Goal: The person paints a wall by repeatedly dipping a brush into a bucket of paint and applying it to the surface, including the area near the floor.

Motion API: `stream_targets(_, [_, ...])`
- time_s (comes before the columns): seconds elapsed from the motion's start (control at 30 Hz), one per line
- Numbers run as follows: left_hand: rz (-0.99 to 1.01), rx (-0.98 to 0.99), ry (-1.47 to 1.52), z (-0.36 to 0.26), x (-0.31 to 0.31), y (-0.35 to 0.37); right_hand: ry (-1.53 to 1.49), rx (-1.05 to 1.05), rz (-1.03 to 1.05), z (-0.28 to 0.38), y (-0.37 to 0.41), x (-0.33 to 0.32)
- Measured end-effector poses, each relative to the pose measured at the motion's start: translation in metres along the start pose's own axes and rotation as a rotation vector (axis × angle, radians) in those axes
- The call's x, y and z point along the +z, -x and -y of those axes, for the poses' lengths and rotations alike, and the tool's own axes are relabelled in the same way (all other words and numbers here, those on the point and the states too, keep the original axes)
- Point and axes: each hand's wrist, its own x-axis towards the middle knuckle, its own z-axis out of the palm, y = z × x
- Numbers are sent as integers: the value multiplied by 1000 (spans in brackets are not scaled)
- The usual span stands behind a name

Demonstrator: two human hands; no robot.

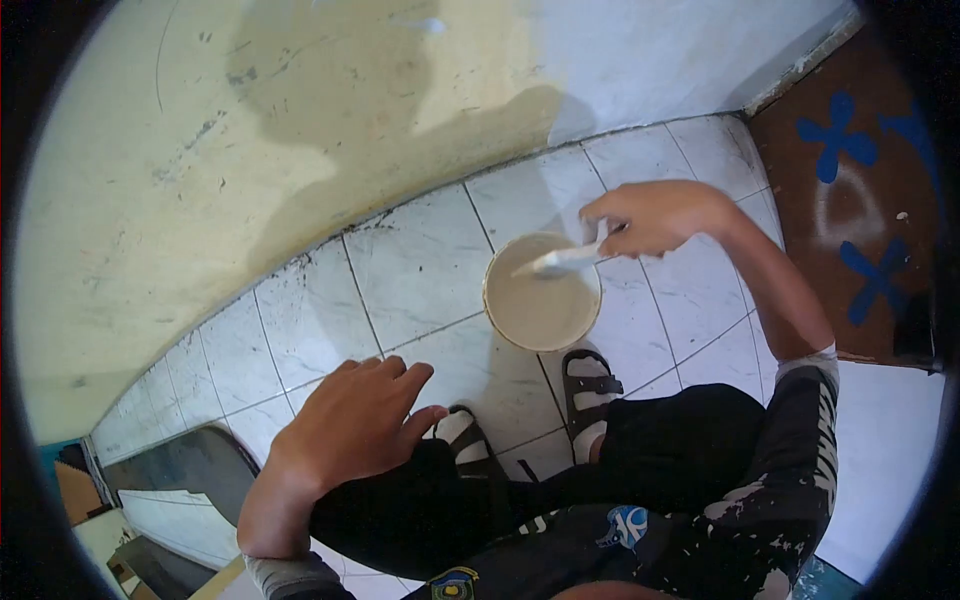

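A round bucket (541, 315) with pale paint inside stands on the tiled floor in front of my feet. My right hand (655, 220) is closed on the handle of a paintbrush (568, 259), whose whitish head is over the bucket's opening, slightly blurred. Whether the bristles touch the paint, I cannot tell. My left hand (365, 415) hangs above my left knee with its fingers apart and nothing in it, to the lower left of the bucket.
A yellowish wall (330, 90) with a whitish painted part (650, 60) rises beyond the floor tiles (415, 265). At the right is a brown panel (800, 130) with blue shapes. My sandalled feet stand just below the bucket. Dark-topped furniture (190, 460) is at the lower left.
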Motion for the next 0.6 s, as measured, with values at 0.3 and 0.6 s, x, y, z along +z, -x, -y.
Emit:
stream_targets(0.3, [12, -53, -9, -8, -2, 13, 648, -178, -23, -39, -126, 123])
stream_targets(0.6, [18, -62, 3, -4, -1, 19, 648, -267, -171, -46, -147, 143])
